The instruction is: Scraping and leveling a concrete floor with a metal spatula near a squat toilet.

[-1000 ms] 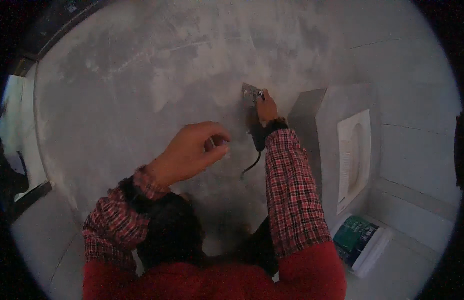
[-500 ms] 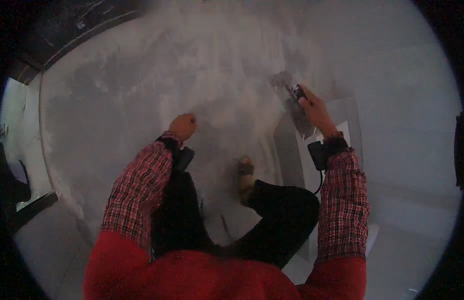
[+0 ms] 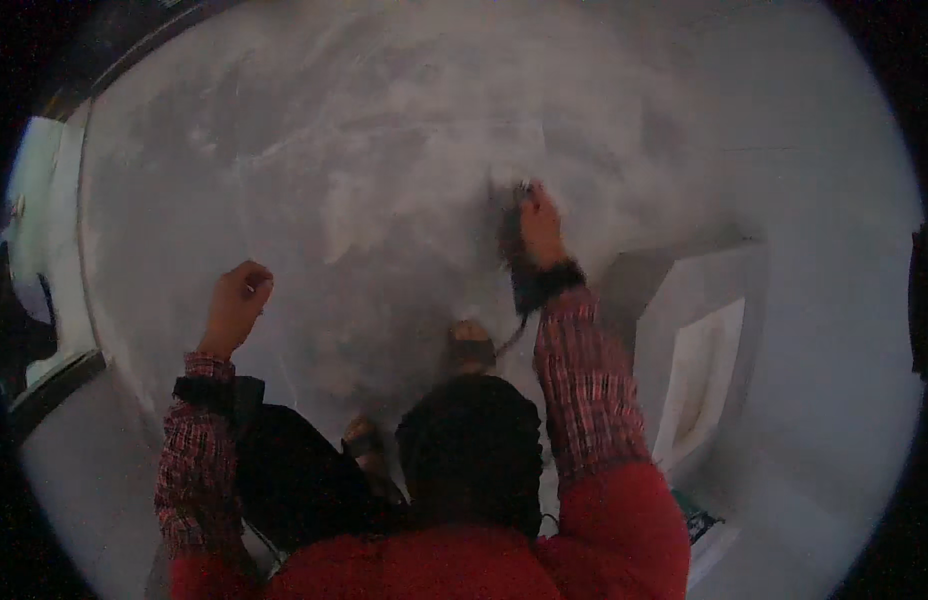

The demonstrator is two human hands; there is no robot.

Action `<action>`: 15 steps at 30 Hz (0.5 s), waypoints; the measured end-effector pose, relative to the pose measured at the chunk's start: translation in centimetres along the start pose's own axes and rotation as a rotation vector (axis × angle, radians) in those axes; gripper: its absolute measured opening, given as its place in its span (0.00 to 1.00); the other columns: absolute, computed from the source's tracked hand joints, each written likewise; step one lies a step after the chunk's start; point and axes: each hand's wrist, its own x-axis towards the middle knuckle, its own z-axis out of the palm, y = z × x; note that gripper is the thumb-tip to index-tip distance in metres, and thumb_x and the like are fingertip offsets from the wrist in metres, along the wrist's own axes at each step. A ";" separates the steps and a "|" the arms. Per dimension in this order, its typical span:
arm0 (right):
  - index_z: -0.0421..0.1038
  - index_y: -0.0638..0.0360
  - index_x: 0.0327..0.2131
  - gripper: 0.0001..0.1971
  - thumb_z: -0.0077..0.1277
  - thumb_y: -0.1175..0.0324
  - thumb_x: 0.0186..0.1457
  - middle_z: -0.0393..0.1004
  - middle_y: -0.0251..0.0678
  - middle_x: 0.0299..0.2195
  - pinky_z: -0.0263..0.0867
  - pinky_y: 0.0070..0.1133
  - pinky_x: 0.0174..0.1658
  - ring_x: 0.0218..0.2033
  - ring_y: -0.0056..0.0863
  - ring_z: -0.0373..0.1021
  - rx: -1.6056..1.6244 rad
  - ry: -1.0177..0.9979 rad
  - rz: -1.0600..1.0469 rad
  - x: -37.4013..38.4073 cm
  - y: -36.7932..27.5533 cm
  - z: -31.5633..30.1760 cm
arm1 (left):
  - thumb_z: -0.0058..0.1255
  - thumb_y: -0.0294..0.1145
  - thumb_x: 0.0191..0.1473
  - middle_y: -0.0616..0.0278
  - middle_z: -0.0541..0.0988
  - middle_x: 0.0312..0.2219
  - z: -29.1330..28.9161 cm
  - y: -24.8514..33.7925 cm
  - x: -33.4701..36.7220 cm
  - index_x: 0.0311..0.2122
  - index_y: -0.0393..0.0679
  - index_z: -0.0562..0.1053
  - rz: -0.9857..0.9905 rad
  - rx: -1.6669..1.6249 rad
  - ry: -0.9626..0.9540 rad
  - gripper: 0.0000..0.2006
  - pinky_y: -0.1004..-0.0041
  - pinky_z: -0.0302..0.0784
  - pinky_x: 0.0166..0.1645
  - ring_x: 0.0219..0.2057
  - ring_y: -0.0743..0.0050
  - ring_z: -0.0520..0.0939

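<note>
My right hand (image 3: 540, 222) is wrapped round the handle of a flat trowel (image 3: 509, 238), whose dark blade is smeared by motion. The trowel is over the grey, patchy cement surface (image 3: 404, 130), ahead of my foot (image 3: 470, 342); whether the blade touches it I cannot tell. Off to the left, apart from the trowel, my left hand (image 3: 240, 305) is raised with its fingers curled into a loose fist, and I make out nothing in it. Dark bands with small black boxes sit on both wrists.
To the right stands a pale block-like frame (image 3: 699, 350) with a rectangular recess. A light strip and a bright opening (image 3: 34, 240) lie at the far left. My bent knees (image 3: 471, 450) and other foot (image 3: 362, 440) are close below my hands.
My right hand has swept the trowel leftward and slightly nearer, away from the pale frame. My left hand has moved left and nearer. My view and legs have shifted too.
</note>
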 end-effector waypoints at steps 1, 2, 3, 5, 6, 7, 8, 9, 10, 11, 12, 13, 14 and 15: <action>0.57 0.62 0.53 0.22 0.36 0.66 0.55 0.66 0.52 0.44 0.65 0.38 0.40 0.37 0.48 0.67 0.127 -0.062 0.046 3.6 1.5 -1.4 | 0.49 0.29 0.48 0.63 0.73 0.22 -0.2 0.7 2.1 0.32 0.39 0.71 0.035 -0.004 -0.026 0.07 0.76 0.70 0.26 0.22 0.78 0.73; 0.57 0.62 0.53 0.22 0.38 0.65 0.54 0.65 0.52 0.44 0.64 0.38 0.41 0.38 0.48 0.66 0.259 -0.144 0.080 5.8 3.0 -2.5 | 0.49 0.29 0.49 0.64 0.73 0.22 -0.6 0.8 2.4 0.32 0.39 0.70 0.050 -0.007 -0.041 0.07 0.77 0.69 0.25 0.22 0.79 0.72; 0.58 0.60 0.53 0.22 0.38 0.65 0.54 0.67 0.50 0.43 0.64 0.35 0.42 0.39 0.46 0.67 0.288 -0.108 0.042 6.0 4.0 -2.2 | 0.49 0.29 0.49 0.64 0.73 0.23 -1.0 0.7 2.4 0.33 0.38 0.70 0.062 -0.004 -0.011 0.07 0.77 0.69 0.25 0.22 0.80 0.72; 0.59 0.57 0.53 0.21 0.38 0.65 0.55 0.72 0.46 0.38 0.63 0.28 0.45 0.39 0.39 0.68 0.311 0.054 -0.179 1.6 3.2 -0.2 | 0.48 0.28 0.50 0.64 0.73 0.24 -3.5 -1.0 0.6 0.33 0.38 0.70 0.053 0.015 0.098 0.06 0.78 0.69 0.25 0.22 0.80 0.72; 0.59 0.57 0.53 0.21 0.38 0.65 0.55 0.72 0.46 0.39 0.63 0.28 0.45 0.39 0.40 0.68 0.163 0.078 -0.291 -1.3 3.1 -0.2 | 0.48 0.28 0.50 0.64 0.73 0.25 -3.0 -1.9 -0.6 0.34 0.38 0.70 0.013 -0.025 0.139 0.06 0.78 0.70 0.26 0.22 0.80 0.72; 0.59 0.56 0.53 0.21 0.38 0.64 0.55 0.71 0.46 0.39 0.63 0.28 0.45 0.39 0.40 0.68 0.026 0.119 -0.408 -2.7 2.0 -0.6 | 0.47 0.27 0.50 0.64 0.73 0.25 -3.0 -2.0 -1.0 0.34 0.38 0.70 -0.014 -0.054 0.189 0.06 0.78 0.70 0.26 0.23 0.80 0.71; 0.59 0.56 0.53 0.21 0.38 0.65 0.55 0.71 0.46 0.40 0.63 0.28 0.46 0.40 0.40 0.68 0.021 0.076 -0.338 -2.0 0.9 -1.5 | 0.47 0.27 0.51 0.64 0.73 0.26 -2.9 -1.6 -1.1 0.34 0.38 0.70 -0.040 -0.077 0.221 0.06 0.78 0.70 0.27 0.23 0.80 0.71; 0.59 0.56 0.53 0.21 0.39 0.65 0.55 0.71 0.46 0.40 0.62 0.27 0.46 0.41 0.40 0.68 0.024 0.024 -0.269 -1.4 -0.3 -1.6 | 0.47 0.27 0.51 0.64 0.73 0.26 -2.7 -1.1 -1.5 0.34 0.38 0.70 -0.042 -0.063 0.214 0.06 0.77 0.70 0.27 0.23 0.80 0.72; 0.59 0.55 0.53 0.22 0.39 0.65 0.55 0.70 0.47 0.41 0.62 0.27 0.46 0.42 0.40 0.67 0.145 -0.086 -0.023 4.0 -1.8 -2.7 | 0.47 0.27 0.51 0.64 0.73 0.27 -2.5 0.4 -0.1 0.35 0.38 0.70 -0.017 -0.056 0.200 0.06 0.77 0.70 0.27 0.24 0.80 0.72; 0.59 0.54 0.54 0.22 0.40 0.66 0.54 0.70 0.47 0.43 0.61 0.26 0.47 0.44 0.39 0.67 0.261 -0.193 0.218 8.6 -3.1 -4.2 | 0.47 0.27 0.51 0.64 0.73 0.27 -2.2 1.7 1.9 0.35 0.38 0.70 0.010 -0.056 0.190 0.06 0.77 0.71 0.28 0.25 0.80 0.72; 0.58 0.55 0.54 0.22 0.41 0.65 0.55 0.70 0.49 0.40 0.63 0.26 0.43 0.39 0.37 0.69 0.273 -0.193 0.119 11.2 -4.8 -5.5 | 0.47 0.27 0.51 0.64 0.73 0.27 -2.3 2.7 3.1 0.35 0.38 0.70 -0.014 -0.071 0.192 0.06 0.77 0.71 0.28 0.25 0.80 0.72; 0.58 0.55 0.54 0.22 0.41 0.65 0.55 0.71 0.50 0.38 0.63 0.27 0.41 0.36 0.36 0.69 0.221 -0.129 0.034 10.4 -2.8 -4.5 | 0.47 0.27 0.51 0.65 0.73 0.27 -1.9 3.5 3.9 0.35 0.38 0.70 -0.025 -0.097 0.174 0.06 0.77 0.71 0.29 0.25 0.80 0.72; 0.57 0.55 0.54 0.22 0.41 0.66 0.55 0.71 0.50 0.36 0.63 0.27 0.39 0.34 0.36 0.69 0.174 -0.065 -0.063 8.8 -0.2 -2.6 | 0.47 0.27 0.51 0.65 0.73 0.27 -1.8 4.3 4.4 0.35 0.38 0.70 -0.037 -0.121 0.169 0.06 0.78 0.71 0.29 0.25 0.80 0.73; 0.57 0.55 0.55 0.23 0.41 0.65 0.55 0.71 0.50 0.37 0.63 0.28 0.38 0.34 0.38 0.69 0.171 -0.078 -0.085 8.4 0.6 -2.6 | 0.47 0.27 0.51 0.65 0.73 0.28 -0.9 4.9 4.8 0.35 0.38 0.70 -0.072 -0.126 0.180 0.06 0.78 0.71 0.29 0.26 0.80 0.73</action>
